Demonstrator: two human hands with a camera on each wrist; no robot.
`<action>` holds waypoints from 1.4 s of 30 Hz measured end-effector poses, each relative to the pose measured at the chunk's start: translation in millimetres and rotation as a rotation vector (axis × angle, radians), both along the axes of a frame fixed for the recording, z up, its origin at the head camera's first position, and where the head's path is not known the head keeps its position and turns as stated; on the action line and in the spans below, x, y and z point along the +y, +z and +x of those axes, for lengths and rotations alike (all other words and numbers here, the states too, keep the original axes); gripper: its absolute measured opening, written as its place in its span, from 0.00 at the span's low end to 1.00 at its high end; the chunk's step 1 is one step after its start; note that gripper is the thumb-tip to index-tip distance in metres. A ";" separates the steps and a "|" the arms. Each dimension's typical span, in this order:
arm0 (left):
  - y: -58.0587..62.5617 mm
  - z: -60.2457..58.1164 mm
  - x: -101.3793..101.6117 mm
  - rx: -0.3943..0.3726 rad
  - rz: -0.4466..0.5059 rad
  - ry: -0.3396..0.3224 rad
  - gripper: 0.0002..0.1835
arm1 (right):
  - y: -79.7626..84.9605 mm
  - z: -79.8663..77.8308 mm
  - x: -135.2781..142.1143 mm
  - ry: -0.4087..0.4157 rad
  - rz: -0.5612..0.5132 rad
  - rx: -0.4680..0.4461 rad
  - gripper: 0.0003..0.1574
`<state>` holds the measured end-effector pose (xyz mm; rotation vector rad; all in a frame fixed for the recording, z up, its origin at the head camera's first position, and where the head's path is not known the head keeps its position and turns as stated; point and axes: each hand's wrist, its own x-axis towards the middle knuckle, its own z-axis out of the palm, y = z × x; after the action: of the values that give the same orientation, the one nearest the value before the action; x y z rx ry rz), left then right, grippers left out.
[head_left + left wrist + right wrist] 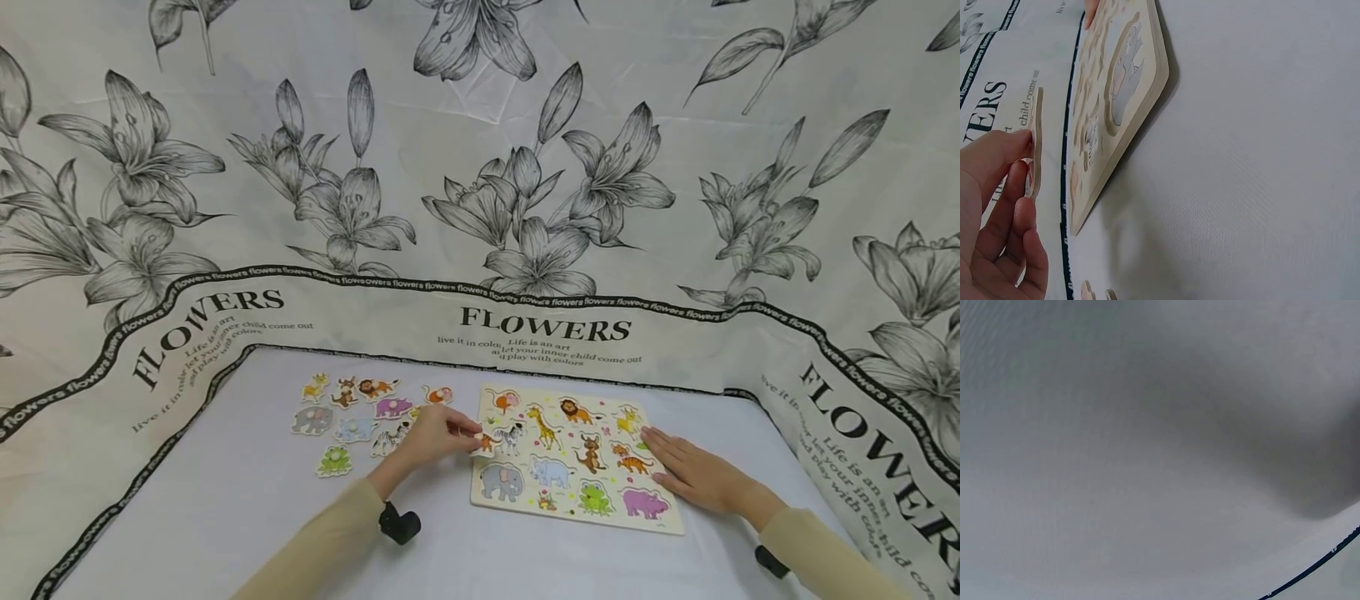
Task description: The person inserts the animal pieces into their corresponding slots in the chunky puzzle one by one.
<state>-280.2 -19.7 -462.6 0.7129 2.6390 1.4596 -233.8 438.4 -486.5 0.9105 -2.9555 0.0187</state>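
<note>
My left hand pinches a small orange striped tiger puzzle piece between thumb and fingers, over the left side of the wooden animal puzzle board. In the left wrist view, the piece shows edge-on, its pale wooden rim toward the camera, and the left hand holds it apart from the board. An elephant-shaped recess with a printed picture shows there. My right hand rests with extended fingers on the board's right edge, beside the printed tiger.
Left of the board lie several loose pieces, among them a frog, an elephant, a lion, a zebra and a monkey. A flower-printed curtain borders the white tabletop.
</note>
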 end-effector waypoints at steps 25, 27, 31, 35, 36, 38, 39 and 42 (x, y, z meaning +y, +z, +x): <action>-7.4 -11.6 66.3 -0.019 -0.014 -0.131 0.08 | 4.9 -1.9 -3.9 -0.002 -0.020 -0.062 0.40; -6.3 -11.7 70.8 -0.029 -0.013 -0.129 0.08 | 5.2 -2.3 -3.5 0.007 -0.022 -0.055 0.40; -4.9 -11.6 80.2 -0.035 0.003 -0.127 0.07 | 6.1 -2.9 -3.2 0.026 -0.025 -0.023 0.39; -3.7 -10.9 89.6 -0.022 0.002 -0.125 0.07 | 6.4 -1.9 -2.1 0.030 -0.024 -0.004 0.39; -3.5 -10.9 91.9 -0.020 0.003 -0.125 0.07 | 6.4 -1.5 -1.9 0.024 -0.027 -0.006 0.39; -4.0 -11.3 96.6 -0.021 0.003 -0.128 0.07 | 7.4 -0.4 -2.0 0.005 -0.025 -0.030 0.40; -4.5 -11.6 99.1 -0.025 0.001 -0.132 0.07 | 7.3 -0.3 -1.6 -0.011 -0.024 -0.053 0.40; -5.6 -11.5 106.4 -0.034 -0.019 -0.135 0.07 | 6.5 0.0 -0.9 -0.053 -0.020 -0.114 0.41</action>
<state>-291.7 86.6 -468.2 0.8384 2.5213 1.3968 -233.8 437.5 -480.0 0.8564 -3.0769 0.1008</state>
